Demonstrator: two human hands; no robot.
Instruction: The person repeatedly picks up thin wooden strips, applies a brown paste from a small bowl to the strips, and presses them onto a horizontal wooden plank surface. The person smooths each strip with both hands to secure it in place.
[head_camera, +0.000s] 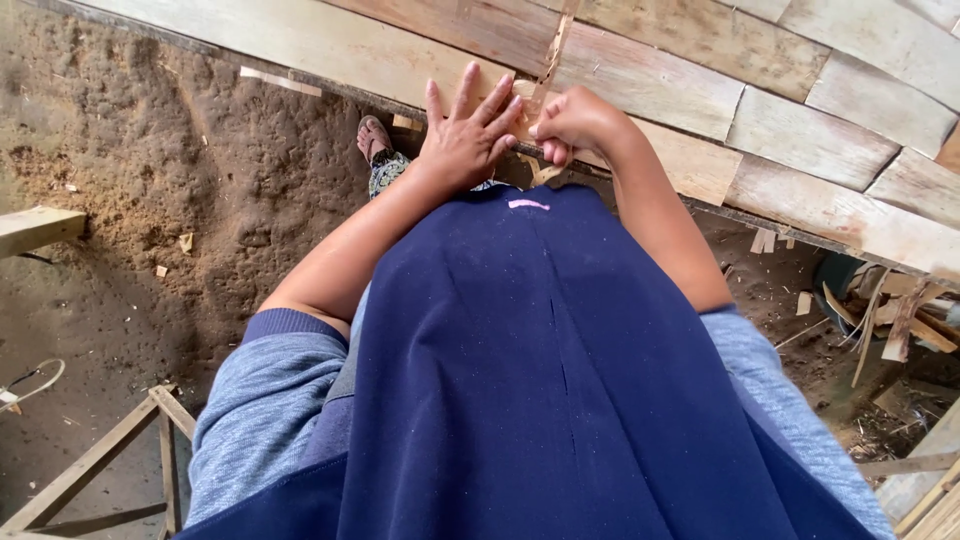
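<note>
My left hand (466, 132) lies flat with fingers spread on the near edge of a wide sheet of thin wooden veneer strips (700, 90). Right beside it, my right hand (575, 122) is curled, its fingertips pinching the veneer's edge by a ragged split (552, 50) that runs up between two strips. Both hands nearly touch each other. My dark blue garment (540, 380) fills the lower middle of the view and hides what lies under the edge.
Sawdust-covered ground (180, 170) spreads to the left, with my sandalled foot (375, 140) on it. A wooden frame (120, 460) stands at lower left, a plank end (35, 228) at far left. Scrap wood strips (890, 320) pile at the right.
</note>
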